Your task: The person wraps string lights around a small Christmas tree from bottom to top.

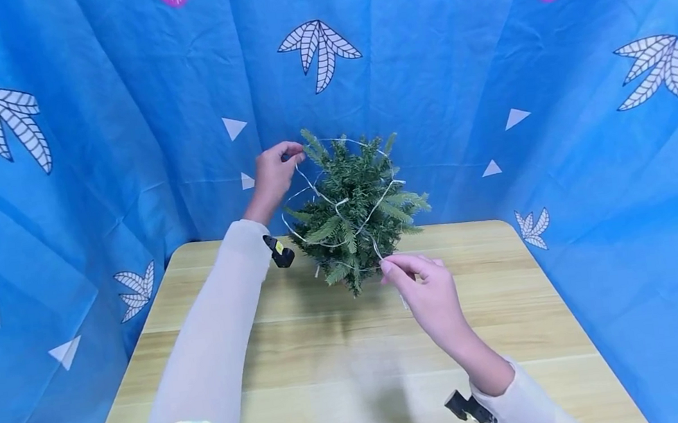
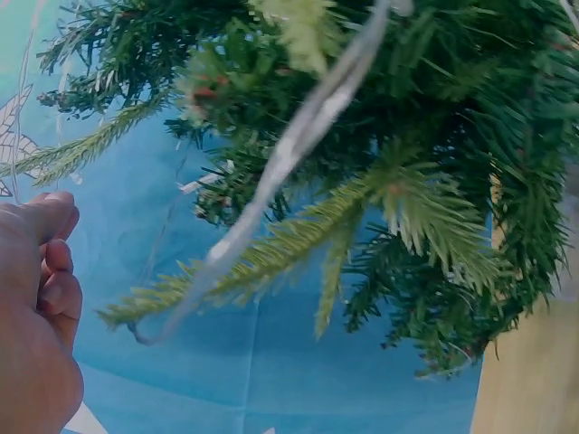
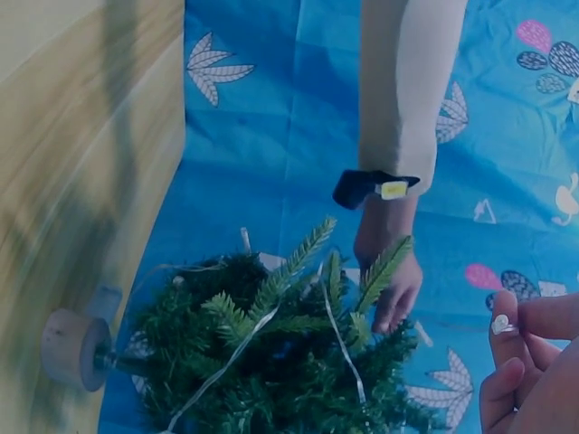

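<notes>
A small artificial Christmas tree (image 1: 353, 203) with dense green branches stands toward the back of the table. A clear-white string of lights (image 1: 309, 183) loops loosely round its branches and crosses its front. At the tree's upper left, my left hand (image 1: 275, 177) pinches the string beside a branch tip. Lower down at the front right, my right hand (image 1: 428, 292) pinches another stretch of the string between thumb and fingers, with a short tail hanging below. In the right wrist view, a small white bulb (image 3: 502, 324) shows at the right fingertips.
The tree's round wooden base (image 3: 77, 348) sits on the light wood table (image 1: 305, 355). Blue patterned curtains (image 1: 438, 88) close in the back and both sides. Each sleeve cuff carries a small black wrist camera (image 1: 281, 251).
</notes>
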`<move>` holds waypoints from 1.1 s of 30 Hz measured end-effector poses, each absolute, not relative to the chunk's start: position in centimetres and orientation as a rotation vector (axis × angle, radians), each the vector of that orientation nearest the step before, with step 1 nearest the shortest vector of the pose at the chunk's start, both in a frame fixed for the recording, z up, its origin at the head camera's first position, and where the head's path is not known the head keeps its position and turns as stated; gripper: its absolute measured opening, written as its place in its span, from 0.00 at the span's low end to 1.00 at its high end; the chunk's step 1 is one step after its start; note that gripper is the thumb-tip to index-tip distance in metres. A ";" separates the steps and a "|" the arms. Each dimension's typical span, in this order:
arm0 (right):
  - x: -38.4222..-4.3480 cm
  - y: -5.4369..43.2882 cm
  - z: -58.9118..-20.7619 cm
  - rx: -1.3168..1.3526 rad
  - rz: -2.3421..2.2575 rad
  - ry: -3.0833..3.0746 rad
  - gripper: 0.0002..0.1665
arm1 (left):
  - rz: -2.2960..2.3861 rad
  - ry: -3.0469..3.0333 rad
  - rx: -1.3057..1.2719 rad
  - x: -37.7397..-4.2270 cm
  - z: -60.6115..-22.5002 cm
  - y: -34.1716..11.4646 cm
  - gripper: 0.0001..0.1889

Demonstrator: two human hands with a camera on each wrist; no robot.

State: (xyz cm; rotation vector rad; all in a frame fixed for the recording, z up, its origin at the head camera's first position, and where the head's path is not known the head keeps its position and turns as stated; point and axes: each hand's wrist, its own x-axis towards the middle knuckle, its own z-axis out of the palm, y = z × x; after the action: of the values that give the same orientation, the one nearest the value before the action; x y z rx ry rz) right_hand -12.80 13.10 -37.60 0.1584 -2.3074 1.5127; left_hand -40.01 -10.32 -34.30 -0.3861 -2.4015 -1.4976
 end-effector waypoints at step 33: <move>-13.7 15.8 -34.8 0.072 1.544 -2.268 0.14 | -1.074 -2.401 -0.954 -25.5 -35.1 -6.3 0.12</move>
State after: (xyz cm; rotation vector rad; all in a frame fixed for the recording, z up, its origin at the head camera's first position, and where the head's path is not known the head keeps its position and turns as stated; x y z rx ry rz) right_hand -13.72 15.82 -34.84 0.0716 -2.2682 1.5441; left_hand -25.47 -6.32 -35.06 -0.9544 -2.4005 -1.0738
